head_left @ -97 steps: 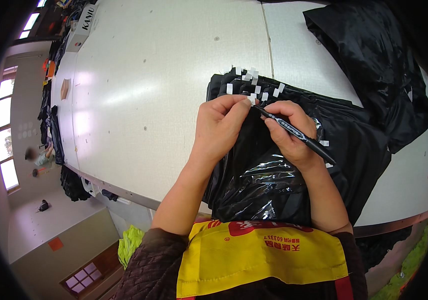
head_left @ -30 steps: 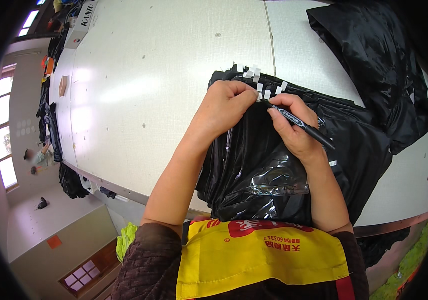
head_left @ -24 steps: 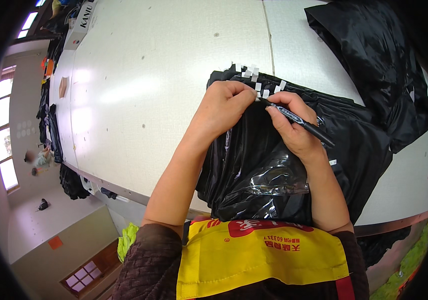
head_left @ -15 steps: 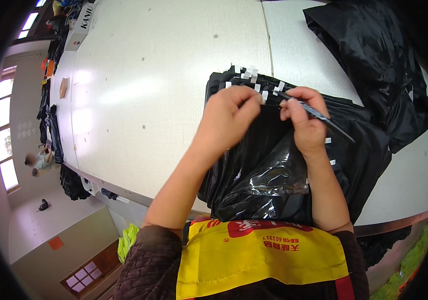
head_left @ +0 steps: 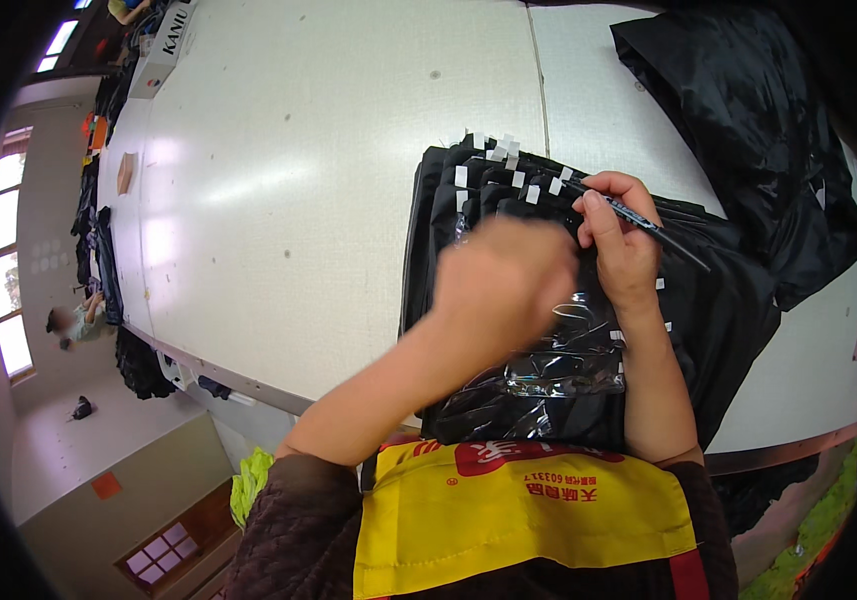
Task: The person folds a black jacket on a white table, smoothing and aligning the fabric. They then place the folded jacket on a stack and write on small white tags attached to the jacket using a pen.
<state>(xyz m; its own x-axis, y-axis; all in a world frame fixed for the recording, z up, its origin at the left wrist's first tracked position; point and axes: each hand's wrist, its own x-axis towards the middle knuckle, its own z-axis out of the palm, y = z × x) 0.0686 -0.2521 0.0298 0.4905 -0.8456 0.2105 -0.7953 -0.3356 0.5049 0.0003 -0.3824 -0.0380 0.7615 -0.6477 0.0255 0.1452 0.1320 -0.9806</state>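
A pile of folded black shiny fabric pieces [head_left: 713, 300] lies on the table in front of me, with small white tags [head_left: 532, 194] along its far edge. My right hand [head_left: 624, 245] rests over the pile and grips a slim dark pen [head_left: 653, 231] between thumb and fingers. The pen slants, its far end close to the tags. My left hand [head_left: 504, 278] is over the middle of the pile, blurred by motion, so its fingers cannot be made out. Beneath and nearer to me is clear plastic film [head_left: 563, 383], which catches the light.
A big heap of black fabric [head_left: 738, 130] occupies the right of the white table [head_left: 278, 200]. Toward the far left are a white box [head_left: 160, 55] and a small brown block [head_left: 126, 173]. A person [head_left: 83, 318] appears in the left background. Bright green material [head_left: 250, 485] hangs beyond the table.
My left hand has left the tagged edge and come nearer to me and rightward, over the plastic film. My right hand keeps the pen and has shifted only slightly.
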